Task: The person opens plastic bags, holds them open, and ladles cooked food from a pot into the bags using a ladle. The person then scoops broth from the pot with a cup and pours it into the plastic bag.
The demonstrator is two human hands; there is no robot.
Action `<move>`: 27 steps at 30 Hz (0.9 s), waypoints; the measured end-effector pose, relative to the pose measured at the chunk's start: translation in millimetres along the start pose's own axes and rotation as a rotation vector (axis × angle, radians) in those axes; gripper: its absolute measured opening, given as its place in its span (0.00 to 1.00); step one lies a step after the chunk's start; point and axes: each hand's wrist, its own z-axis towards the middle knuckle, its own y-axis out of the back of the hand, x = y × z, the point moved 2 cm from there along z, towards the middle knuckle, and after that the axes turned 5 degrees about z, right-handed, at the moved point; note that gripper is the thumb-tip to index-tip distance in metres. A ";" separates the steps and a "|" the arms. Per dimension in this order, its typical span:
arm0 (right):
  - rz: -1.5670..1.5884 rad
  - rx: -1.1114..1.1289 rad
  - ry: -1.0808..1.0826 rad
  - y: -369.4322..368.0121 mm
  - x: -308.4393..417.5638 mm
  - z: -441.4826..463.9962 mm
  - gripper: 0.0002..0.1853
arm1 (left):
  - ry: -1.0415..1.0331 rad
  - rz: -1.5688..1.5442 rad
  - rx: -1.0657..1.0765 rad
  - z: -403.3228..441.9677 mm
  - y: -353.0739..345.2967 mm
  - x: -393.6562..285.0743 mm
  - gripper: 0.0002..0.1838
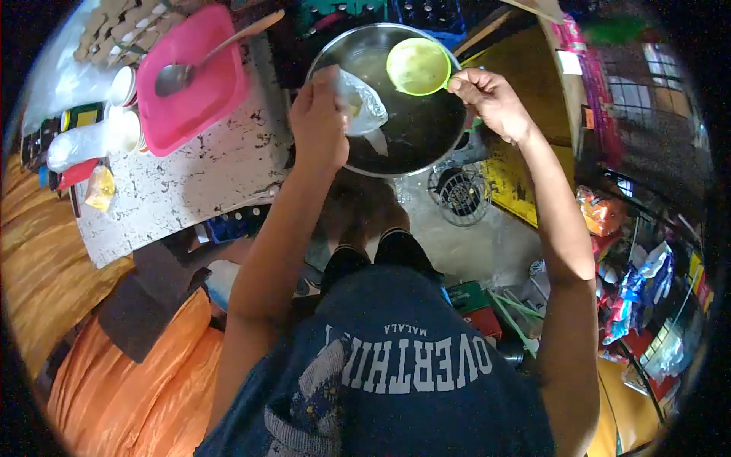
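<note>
A large round metal pot (365, 164) with dark contents stands in front of me. Over its left side, my left hand (320, 118) is closed on a clear plastic bag (365, 107) whose lower part hangs above the pot. At the pot's right edge, my right hand (491, 99) pinches the short handle of a yellow-green plastic dipper (419, 67). The dipper is above the pot, close to the bag but apart from it. Whether the bag or dipper holds anything is hard to make out.
On the worn white table (198, 179) at the left are a pink basin (179, 114) with a metal spoon (175, 79), stacked cups (126, 129) and egg trays (114, 30). A round wire grate (460, 194) is below the pot. Packets (647, 282) hang at the right.
</note>
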 end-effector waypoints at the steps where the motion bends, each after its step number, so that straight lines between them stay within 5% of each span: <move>1: -0.013 0.028 0.038 -0.7 7.1 -3.9 0.09 | 0.052 0.034 -0.004 0.9 -8.0 1.7 0.12; 3: -0.111 0.030 -0.027 -11.1 31.5 -13.8 0.08 | 0.103 0.066 0.000 1.4 -22.6 4.0 0.12; 6: -0.278 0.082 0.206 -29.7 21.4 -5.4 0.09 | 0.069 0.059 0.057 -1.5 -44.7 5.0 0.13; 10: -0.992 -0.007 0.457 -54.5 52.2 -17.7 0.08 | 0.031 0.072 0.008 -3.6 -53.4 -4.1 0.14; 13: -1.299 0.046 0.443 -57.6 70.8 -27.2 0.09 | 0.041 -0.068 0.105 -8.6 -51.4 -8.9 0.12; 18: -1.356 0.080 0.433 -60.1 99.3 -44.8 0.06 | 0.107 -0.119 0.106 -24.2 -47.1 -27.6 0.13; 24: -1.235 0.075 0.744 -72.1 151.0 -67.0 0.06 | 0.058 -0.110 0.105 -49.4 -20.1 -75.9 0.15; 27: -0.878 0.096 0.660 -73.5 179.8 -70.3 0.03 | 0.049 -0.154 0.026 -64.5 0.3 -95.5 0.14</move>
